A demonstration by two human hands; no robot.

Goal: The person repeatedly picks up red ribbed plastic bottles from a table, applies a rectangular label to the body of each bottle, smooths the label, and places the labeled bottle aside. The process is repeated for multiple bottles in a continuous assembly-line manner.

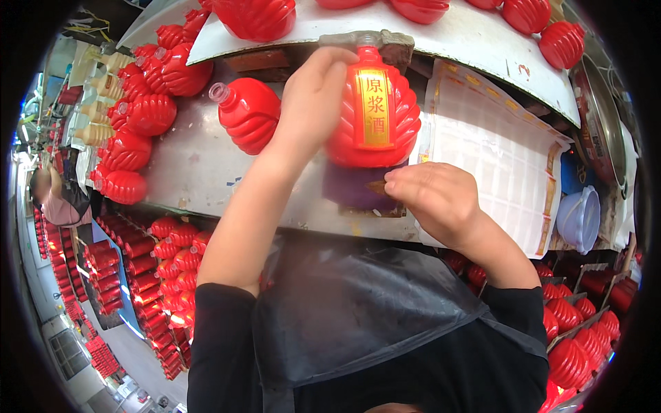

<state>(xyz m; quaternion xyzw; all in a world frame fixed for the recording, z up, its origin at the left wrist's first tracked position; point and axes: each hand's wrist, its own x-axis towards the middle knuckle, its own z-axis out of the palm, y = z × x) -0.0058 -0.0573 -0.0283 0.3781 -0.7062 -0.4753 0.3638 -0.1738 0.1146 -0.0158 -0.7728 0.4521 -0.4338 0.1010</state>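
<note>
A red ribbed bottle with a clear neck and a gold-and-red label on its front is in front of me. My left hand is closed against its left side, near the shoulder, with the fingertips partly hidden. My right hand is closed in a pinch just below the bottle's lower right edge. A small brownish tip shows at its fingers, too small to name. Beneath the bottle lies a dark purple pad. Another red bottle without a visible label lies tilted left of my left forearm.
A white sheet with rows of pale rectangles and gold-edged labels lies to the right, near a pale blue bucket. Red bottles crowd the left side. More stand on a white board at the back and in racks below. Another person is far left.
</note>
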